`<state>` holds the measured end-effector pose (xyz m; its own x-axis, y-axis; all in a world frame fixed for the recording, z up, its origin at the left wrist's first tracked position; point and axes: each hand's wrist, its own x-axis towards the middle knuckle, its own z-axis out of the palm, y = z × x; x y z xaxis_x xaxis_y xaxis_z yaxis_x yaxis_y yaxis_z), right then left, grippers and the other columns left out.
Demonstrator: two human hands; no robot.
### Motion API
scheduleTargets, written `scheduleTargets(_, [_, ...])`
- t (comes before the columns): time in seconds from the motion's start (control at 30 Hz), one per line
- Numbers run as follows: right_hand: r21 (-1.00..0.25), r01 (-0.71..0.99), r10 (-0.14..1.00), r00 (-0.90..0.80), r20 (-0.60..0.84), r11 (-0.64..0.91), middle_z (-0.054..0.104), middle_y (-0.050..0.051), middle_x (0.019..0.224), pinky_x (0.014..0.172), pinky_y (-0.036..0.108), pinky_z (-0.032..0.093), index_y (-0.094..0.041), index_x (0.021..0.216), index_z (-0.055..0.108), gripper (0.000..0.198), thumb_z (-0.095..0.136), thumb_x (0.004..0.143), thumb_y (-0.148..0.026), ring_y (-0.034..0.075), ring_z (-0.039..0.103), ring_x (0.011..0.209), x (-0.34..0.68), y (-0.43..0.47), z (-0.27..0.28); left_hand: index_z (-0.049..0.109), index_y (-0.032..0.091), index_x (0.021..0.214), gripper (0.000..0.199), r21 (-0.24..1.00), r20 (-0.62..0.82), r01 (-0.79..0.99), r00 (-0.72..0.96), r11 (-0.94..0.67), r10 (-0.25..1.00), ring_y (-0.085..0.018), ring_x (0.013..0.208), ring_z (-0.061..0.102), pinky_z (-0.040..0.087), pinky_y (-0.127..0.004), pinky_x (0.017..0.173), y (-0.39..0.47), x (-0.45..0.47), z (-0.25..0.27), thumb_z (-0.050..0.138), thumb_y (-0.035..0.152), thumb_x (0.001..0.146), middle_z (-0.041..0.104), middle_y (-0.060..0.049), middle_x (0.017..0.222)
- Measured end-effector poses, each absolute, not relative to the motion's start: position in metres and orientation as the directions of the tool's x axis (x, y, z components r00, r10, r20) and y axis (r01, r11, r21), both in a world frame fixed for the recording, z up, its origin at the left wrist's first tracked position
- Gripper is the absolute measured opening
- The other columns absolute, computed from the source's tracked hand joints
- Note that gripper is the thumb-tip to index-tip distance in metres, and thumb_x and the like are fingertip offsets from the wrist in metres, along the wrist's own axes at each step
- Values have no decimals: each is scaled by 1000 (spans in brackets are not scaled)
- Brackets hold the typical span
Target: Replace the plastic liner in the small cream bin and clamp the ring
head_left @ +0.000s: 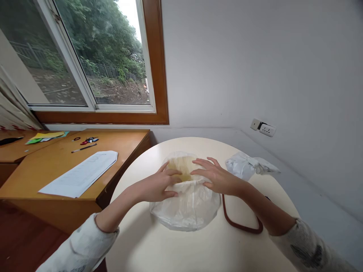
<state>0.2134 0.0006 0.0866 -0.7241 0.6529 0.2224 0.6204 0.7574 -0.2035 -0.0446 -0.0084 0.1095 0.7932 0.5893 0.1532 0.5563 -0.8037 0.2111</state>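
A translucent white plastic bag (187, 209) is draped over a container on the round table, its edge folded down around the outside. Through the opening, the container's yellowish inside (181, 168) shows under the film. My left hand (163, 184) rests at the left of the opening, fingers spread over the rim and thumb toward the near side. Across from it, my right hand (214, 174) lies at the right of the rim with its fingers apart, touching the bag. A brown rounded frame (242, 226) lies to the right, partly hidden beneath my right forearm.
A knotted white plastic bag (246, 166) sits at the far right of the round table (207, 249). On the wooden desk (127, 145) at left are papers (85, 173), a pen (84, 148) and small items. Behind are a window and a wall socket (267, 130).
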Motion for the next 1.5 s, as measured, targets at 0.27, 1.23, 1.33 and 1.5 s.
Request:
scheduleTargets(0.27, [-752,468,855,-461,240,463,33,1,140,107,39,22,-32,130,38,46,41,86,-43,17,26,130,226,27,89,35,29,131,45,622,219,635,420,-458,880,-21,133,17,19,-41,107,21,-66,94,27,47,89,21,-1,145])
scheduleTargets(1.23, [-726,657,954,-301,-5,203,62,3,85,77,31,43,-21,77,58,26,44,80,-43,18,56,82,285,-19,38,38,34,127,48,694,271,558,384,-455,883,-28,133,15,28,-45,104,-9,-77,73,47,46,82,16,-1,146])
scheduleTargets(1.33, [-610,780,939,-301,-167,142,58,2,93,75,30,42,-24,83,57,15,55,71,-33,19,54,87,299,-57,28,51,32,115,34,599,320,581,456,-551,830,-31,133,15,34,-47,100,-24,-71,68,50,38,82,17,0,146])
scheduleTargets(1.5, [-461,883,921,-250,-299,90,56,1,89,71,30,40,-23,75,53,16,60,60,-22,20,53,83,303,-85,3,51,30,115,32,376,493,572,543,-729,680,-25,129,27,16,-52,108,-24,-52,58,50,27,84,31,-3,140])
